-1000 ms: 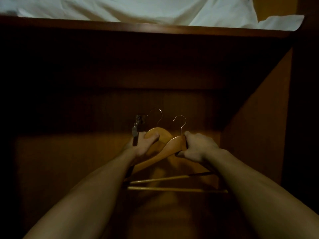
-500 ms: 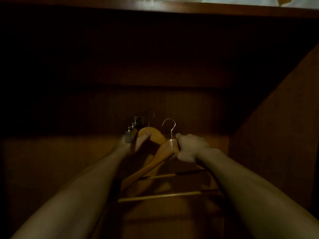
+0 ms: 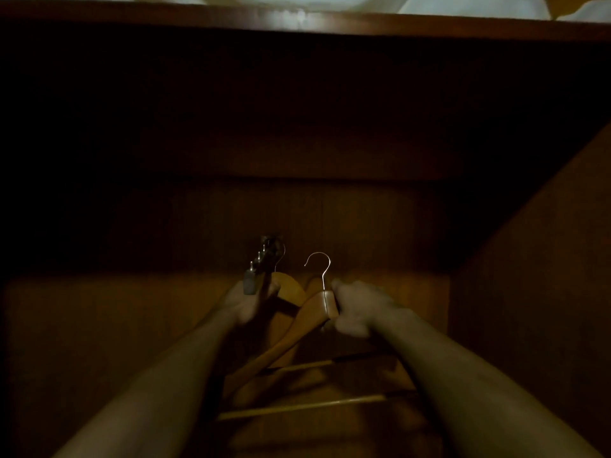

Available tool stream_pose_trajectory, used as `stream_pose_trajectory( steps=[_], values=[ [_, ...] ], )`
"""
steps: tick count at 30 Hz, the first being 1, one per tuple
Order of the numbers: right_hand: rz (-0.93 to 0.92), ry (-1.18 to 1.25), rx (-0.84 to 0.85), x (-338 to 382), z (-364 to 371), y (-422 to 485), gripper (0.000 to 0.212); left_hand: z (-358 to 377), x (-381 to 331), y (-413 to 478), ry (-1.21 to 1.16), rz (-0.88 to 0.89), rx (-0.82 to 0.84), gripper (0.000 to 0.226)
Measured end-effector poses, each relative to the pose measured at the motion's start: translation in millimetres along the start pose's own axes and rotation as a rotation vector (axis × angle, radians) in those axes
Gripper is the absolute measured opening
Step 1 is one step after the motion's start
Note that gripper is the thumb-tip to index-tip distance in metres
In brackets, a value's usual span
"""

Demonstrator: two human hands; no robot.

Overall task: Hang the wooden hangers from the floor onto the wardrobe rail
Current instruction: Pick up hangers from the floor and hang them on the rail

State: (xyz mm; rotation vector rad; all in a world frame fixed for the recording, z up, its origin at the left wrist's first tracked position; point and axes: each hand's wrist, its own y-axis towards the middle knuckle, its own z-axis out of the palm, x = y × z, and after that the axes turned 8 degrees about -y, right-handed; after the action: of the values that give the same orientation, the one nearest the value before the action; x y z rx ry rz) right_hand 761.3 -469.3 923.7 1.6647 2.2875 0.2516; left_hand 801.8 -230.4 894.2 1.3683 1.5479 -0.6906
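Inside the dark wardrobe I hold two wooden hangers up in front of me. My right hand [image 3: 355, 309] grips the top of the near hanger [image 3: 297, 332], whose metal hook [image 3: 319, 269] stands free and upright. My left hand [image 3: 249, 300] grips the far hanger [image 3: 287, 287] beside a metal pull-out rail [image 3: 261, 264] with small pegs that juts from the back wall. The far hanger's hook lies against that rail, half hidden. Both hangers' lower bars cross between my forearms.
The wardrobe's wooden back panel [image 3: 330, 209] and right side wall [image 3: 545, 276] close the space in. A shelf edge [image 3: 297, 23] runs across the top with white bedding [image 3: 463, 4] above it. Most of the interior is in deep shadow.
My left hand has carried the far hanger left and up, so its hook now reaches the rail. The right hand's hanger stayed close beside it. The camera tilted down slightly.
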Motion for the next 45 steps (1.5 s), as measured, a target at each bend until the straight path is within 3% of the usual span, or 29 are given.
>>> stream_pose_trajectory(
  steps=[11, 14, 19, 23, 27, 34, 45],
  values=[
    [0.026, 0.009, 0.023, 2, 8, 1, 0.06, -4, -4, -9, 0.072, 0.031, -0.038, 0.043],
    [0.022, 0.013, 0.026, 6, 4, 2, 0.059, -8, -4, -16, 0.191, 0.112, -0.192, 0.051],
    [-0.006, 0.031, 0.01, 22, -7, 7, 0.06, -19, -2, -25, 0.399, 0.4, -0.383, 0.041],
    [-0.029, 0.077, -0.03, 34, -23, 19, 0.059, -26, 10, -21, 0.487, 0.502, -0.235, 0.034],
    [-0.012, 0.12, -0.057, 42, -33, 31, 0.058, -34, 16, -26, 0.453, 0.563, -0.041, 0.04],
    [0.008, 0.168, -0.092, 60, -23, 43, 0.06, -42, 17, -30, 0.693, 0.61, -0.171, 0.033],
    [0.025, 0.141, -0.062, 74, -7, 60, 0.06, -43, 38, -10, 0.615, 0.566, -0.19, 0.044]
  ],
)
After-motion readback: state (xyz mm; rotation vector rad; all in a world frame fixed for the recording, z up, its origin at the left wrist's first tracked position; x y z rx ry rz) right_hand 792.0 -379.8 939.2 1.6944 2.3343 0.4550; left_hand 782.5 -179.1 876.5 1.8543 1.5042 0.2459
